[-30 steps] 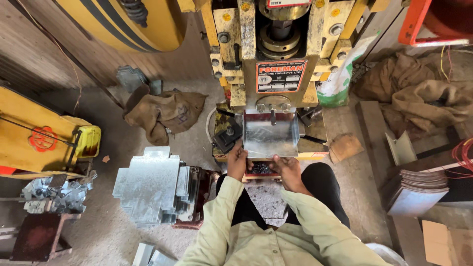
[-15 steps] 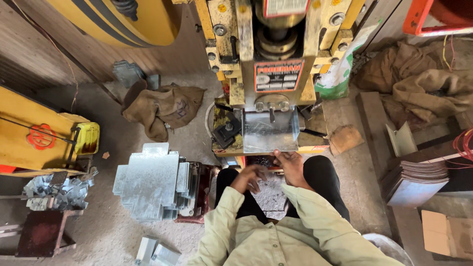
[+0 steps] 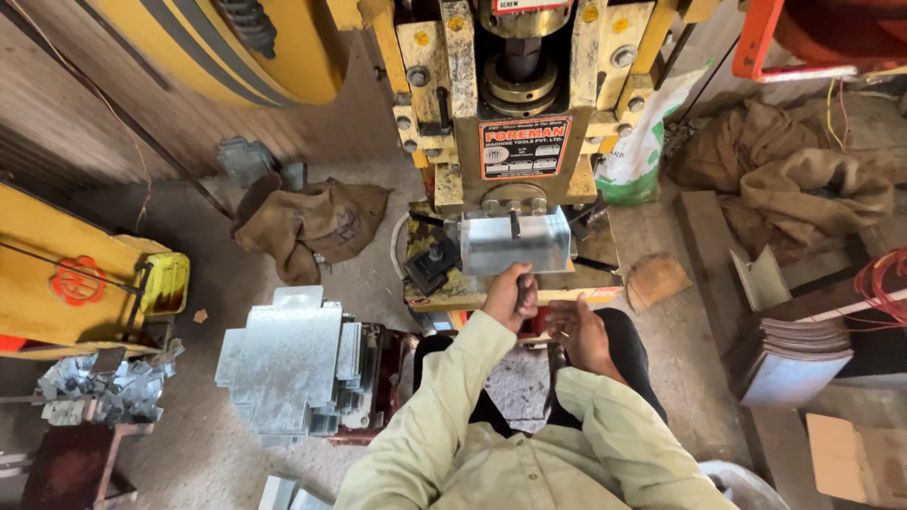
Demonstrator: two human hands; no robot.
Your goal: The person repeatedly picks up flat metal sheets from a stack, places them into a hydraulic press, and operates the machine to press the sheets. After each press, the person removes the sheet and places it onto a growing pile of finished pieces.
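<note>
Left hand (image 3: 510,295) risen to bent sheet (image 3: 515,244); right hand (image 3: 578,332) lower.

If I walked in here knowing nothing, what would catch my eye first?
Probably the big yellow press at top centre, with a bent sheet-metal piece on its bed. Just below it, the left hand grips at the piece's edge, the right hand beside it. A stack of cut metal blanks lies at lower left.
</note>
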